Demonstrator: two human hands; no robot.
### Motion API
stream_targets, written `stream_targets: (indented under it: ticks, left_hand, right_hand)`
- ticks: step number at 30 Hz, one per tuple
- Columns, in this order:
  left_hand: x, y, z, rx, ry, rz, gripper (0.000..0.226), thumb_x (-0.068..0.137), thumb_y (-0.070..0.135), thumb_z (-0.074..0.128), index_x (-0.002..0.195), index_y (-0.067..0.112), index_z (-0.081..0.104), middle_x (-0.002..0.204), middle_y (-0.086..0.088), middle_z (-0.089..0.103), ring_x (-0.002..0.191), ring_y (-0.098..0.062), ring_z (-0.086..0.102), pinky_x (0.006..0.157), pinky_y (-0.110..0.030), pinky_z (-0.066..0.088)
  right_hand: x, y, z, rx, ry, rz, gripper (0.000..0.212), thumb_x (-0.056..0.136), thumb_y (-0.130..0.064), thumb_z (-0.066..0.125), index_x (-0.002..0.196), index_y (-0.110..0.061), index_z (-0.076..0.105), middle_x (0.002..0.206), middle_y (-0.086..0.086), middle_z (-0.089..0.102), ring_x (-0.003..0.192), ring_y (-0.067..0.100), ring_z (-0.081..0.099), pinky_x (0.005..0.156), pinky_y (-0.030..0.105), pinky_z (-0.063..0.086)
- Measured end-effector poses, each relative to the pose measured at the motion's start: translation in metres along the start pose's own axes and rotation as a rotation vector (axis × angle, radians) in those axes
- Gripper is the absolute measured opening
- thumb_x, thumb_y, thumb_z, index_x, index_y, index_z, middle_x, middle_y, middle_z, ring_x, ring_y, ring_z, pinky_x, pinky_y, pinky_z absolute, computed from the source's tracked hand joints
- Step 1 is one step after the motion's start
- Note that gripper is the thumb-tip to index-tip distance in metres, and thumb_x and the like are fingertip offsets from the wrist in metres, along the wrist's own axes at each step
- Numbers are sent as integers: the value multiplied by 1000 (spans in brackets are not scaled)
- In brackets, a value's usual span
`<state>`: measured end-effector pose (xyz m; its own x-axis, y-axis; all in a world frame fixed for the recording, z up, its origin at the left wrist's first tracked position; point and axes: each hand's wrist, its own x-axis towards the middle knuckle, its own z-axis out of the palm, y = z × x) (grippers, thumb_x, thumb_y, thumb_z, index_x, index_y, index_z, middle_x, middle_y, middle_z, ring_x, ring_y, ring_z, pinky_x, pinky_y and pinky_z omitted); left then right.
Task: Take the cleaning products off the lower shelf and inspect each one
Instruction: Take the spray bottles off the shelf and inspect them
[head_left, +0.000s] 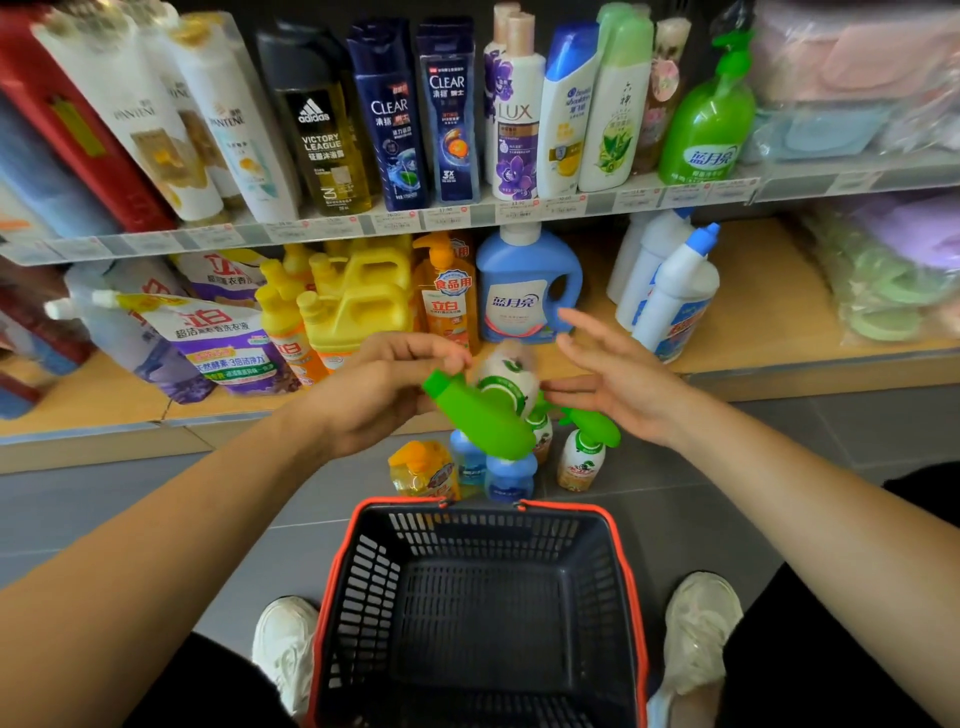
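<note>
Left hand (374, 389) grips a tilted green-necked bottle (483, 421); right hand (618, 379) splayed loose beside it; basket (363, 597) between shoes (284, 644)

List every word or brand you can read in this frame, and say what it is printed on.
"PANTENE": white bottle
"adidas VICTORY LEAGUE": dark bottle
"CLEAR": left dark blue bottle, right dark blue bottle
"LUX": white and purple bottle
"蓝月亮": blue jug, green pump bottle
"立白", "食品用": orange bottle
Too blurred to read: shelf price tags; label of the green and white bottle in the left hand.
</note>
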<state>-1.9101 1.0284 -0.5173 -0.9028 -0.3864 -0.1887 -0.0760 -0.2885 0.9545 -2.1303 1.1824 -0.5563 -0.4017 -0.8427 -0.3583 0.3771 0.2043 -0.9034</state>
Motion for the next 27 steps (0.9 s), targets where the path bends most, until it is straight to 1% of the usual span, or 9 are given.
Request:
stream_targets:
  ticks: [3, 5, 9, 12, 16, 19, 21, 23, 27]
  left_hand:
    - [4, -1, 3, -143, 128, -19, 24, 81, 1, 59, 80, 10, 82, 85, -7, 78, 75, -13, 75, 64, -18, 59]
    - [5, -3, 0, -165, 208, -26, 26, 84, -2, 58, 78, 8, 82, 86, -11, 78, 77, -17, 76, 64, -18, 59]
    - [4, -6, -4, -182, 234, 1, 18, 74, 3, 66, 88, 0, 77, 88, -14, 77, 79, -21, 77, 65, -18, 59]
    - [3, -9, -1, -159, 190, 38, 20, 75, 1, 65, 86, 7, 81, 88, -12, 78, 79, -19, 77, 66, -18, 59]
    - [7, -13, 1, -167, 104, 67, 26, 80, -3, 64, 96, 10, 79, 96, -12, 78, 87, -21, 76, 74, -23, 60]
    - [19, -21, -4, 124, 131, 79, 31, 90, -7, 63, 107, 16, 73, 102, -2, 78, 94, -18, 75, 77, -27, 61]
    - [29, -28, -12, 414, 208, 74, 28, 93, -4, 64, 109, 19, 72, 104, -2, 77, 97, -16, 72, 78, -25, 60]
    - [39, -35, -22, 597, 269, 71, 26, 92, -2, 67, 114, 12, 72, 108, -8, 75, 99, -14, 70, 86, -25, 58]
    - [64, -43, -40, 868, 390, 107, 28, 92, 9, 70, 118, 19, 71, 109, 4, 71, 99, -7, 65, 91, -25, 52]
  right_hand:
    - [-10, -7, 8, 3, -185, -2, 48, 92, -42, 63, 134, -20, 62, 138, 14, 60, 106, 35, 71, 85, 44, 60]
    - [-15, -9, 14, -115, -281, -71, 49, 88, -41, 69, 131, -18, 64, 130, 13, 67, 108, 31, 70, 84, 41, 59]
    - [-13, -2, 34, -614, -211, -378, 52, 79, -19, 85, 122, -37, 63, 111, 1, 71, 98, 19, 69, 85, 33, 58]
    - [-8, -4, 44, -611, -195, -500, 46, 81, -18, 83, 115, -41, 64, 108, 0, 73, 103, 20, 70, 89, 39, 59]
    - [-3, -21, 35, -681, -183, -517, 41, 74, -36, 82, 113, -42, 69, 105, 1, 75, 102, 23, 72, 90, 46, 59]
    - [0, -27, 18, -764, -117, -491, 46, 70, -46, 80, 114, -37, 69, 104, -1, 76, 101, 21, 73, 91, 50, 57]
    - [2, -26, 6, -839, -91, -460, 43, 75, -38, 83, 115, -29, 70, 103, 0, 76, 100, 22, 72, 90, 53, 56]
    - [2, -19, -4, -917, -78, -420, 37, 79, -27, 85, 113, -24, 71, 101, -6, 75, 97, 13, 71, 90, 48, 56]
    - [0, -3, -16, -1112, -63, -366, 34, 79, -27, 85, 110, -25, 72, 95, -11, 73, 86, 3, 67, 79, 36, 56]
